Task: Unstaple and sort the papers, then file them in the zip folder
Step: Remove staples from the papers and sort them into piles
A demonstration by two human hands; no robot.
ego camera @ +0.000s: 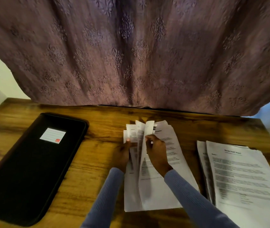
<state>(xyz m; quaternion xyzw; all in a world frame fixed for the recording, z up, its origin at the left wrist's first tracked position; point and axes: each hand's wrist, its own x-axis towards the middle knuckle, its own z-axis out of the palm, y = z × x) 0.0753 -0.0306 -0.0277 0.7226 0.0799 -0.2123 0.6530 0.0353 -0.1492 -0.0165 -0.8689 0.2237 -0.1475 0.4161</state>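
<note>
— Any container in view?
— Black zip folder, lying flat and closed on the left of the wooden surface, white label with a red mark on its cover. Nothing seen inside; contents hidden.

— And round about?
— Purple patterned curtain hanging down to the far edge of the surface. Stack of printed papers on the right, flat, fanned slightly, well apart from the folder. Nothing lying between the folder and the middle bundle.

— Where the papers being worked on?
— Centre of the surface, a bundle of printed sheets, lower part flat on the wood, upper ends lifted and splayed like a fan.

— Left hand?
— Under and beside the left edge of the lifted sheets, thumb pressed onto a raised page near its top, fingers curled behind, gripping it.

— Right hand?
— On top of the bundle, fingers bent and pinching the upper part of a raised sheet just right of the left thumb. Both hands close together at the top of the bundle, blue ribbed sleeves reaching in from below.

— Staple visible?
— Cannot tell; too blurred at the top corner.
</note>
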